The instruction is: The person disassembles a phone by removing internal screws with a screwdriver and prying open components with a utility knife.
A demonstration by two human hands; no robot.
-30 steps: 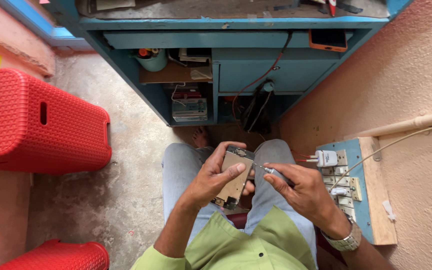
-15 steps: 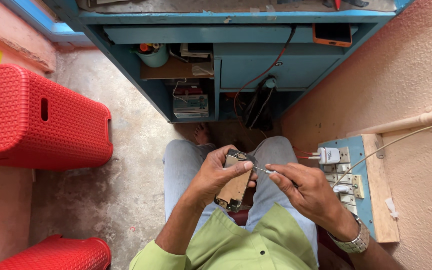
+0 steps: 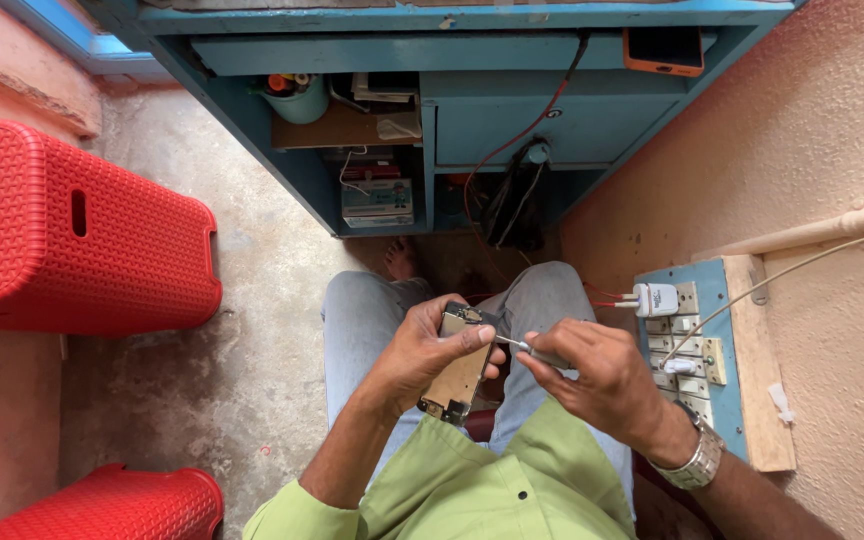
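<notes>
Blue desk sits ahead of both hands, beyond the knees; its open shelves hold stacked boxes and papers, and a teal cup with pens stands in the upper left bay. Red plastic stool well left of the grip. Opened phone body, gold-brown, slim, internals exposed, rear edge tilted up, is over the lap, clamped in the left hand, thumb across its face. Right hand, just beside it, pinches a thin metal-tipped screwdriver, tip touching the phone's upper edge.
</notes>
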